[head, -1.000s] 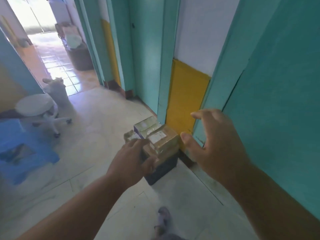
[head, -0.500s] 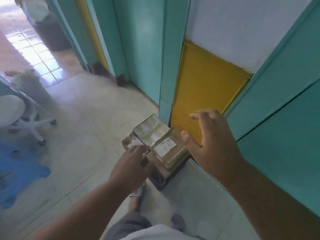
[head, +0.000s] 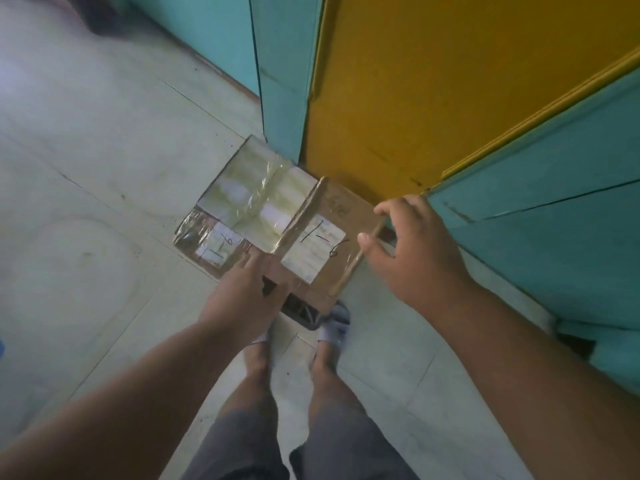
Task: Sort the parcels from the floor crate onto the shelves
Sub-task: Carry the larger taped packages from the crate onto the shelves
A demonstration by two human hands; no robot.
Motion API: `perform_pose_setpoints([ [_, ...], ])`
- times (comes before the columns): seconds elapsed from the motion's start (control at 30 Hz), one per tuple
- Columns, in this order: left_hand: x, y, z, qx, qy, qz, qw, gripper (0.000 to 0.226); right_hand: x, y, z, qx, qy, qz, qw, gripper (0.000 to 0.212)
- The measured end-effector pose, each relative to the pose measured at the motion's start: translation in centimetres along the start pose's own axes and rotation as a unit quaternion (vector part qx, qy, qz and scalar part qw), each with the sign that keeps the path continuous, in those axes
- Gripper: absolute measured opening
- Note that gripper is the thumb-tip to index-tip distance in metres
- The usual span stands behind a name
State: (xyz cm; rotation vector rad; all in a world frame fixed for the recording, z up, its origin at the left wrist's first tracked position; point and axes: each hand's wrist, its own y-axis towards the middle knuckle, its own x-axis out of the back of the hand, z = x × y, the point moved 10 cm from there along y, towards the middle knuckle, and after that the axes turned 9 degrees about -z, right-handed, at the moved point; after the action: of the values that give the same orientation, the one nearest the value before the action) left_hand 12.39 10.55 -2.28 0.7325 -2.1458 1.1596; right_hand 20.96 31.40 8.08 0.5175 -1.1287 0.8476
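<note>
Cardboard parcel (head: pixel 322 244) between both hands, right hand (head: pixel 415 251) at its edge — left hand (head: pixel 242 296) on near corner

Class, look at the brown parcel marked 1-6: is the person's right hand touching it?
Touching. The head view shows the right hand at the right edge of the brown parcel, with the thumb tip and a fingertip meeting that edge and no gap visible between them.

Matt brown cardboard parcel (head: pixel 322 237) with paper label under glossy tape; neighbouring parcel (head: pixel 256 195) wrapped in shiny plastic
</note>
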Motion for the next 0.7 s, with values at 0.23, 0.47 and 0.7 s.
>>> perform_pose_setpoints([
  [0.23,-10.6,8.5,5.7,0.258,-0.275,0.045,0.925,0.071,-13.4,6.3,-10.8,-0.102,-0.108,0.082,0.985,0.064],
  [0.47,-13.1,8.0,5.9,0.357,-0.419,-0.007,0.835,0.044,-16.6,5.6,-13.8,-0.217,0.041,0.112,0.969,0.043],
  [0.7,-4.6,-3.2,0.1,0.291,-0.506,0.016,0.812,0.038,-0.5,1.4,-7.0,-0.133,0.077,-0.016,0.988,0.043],
])
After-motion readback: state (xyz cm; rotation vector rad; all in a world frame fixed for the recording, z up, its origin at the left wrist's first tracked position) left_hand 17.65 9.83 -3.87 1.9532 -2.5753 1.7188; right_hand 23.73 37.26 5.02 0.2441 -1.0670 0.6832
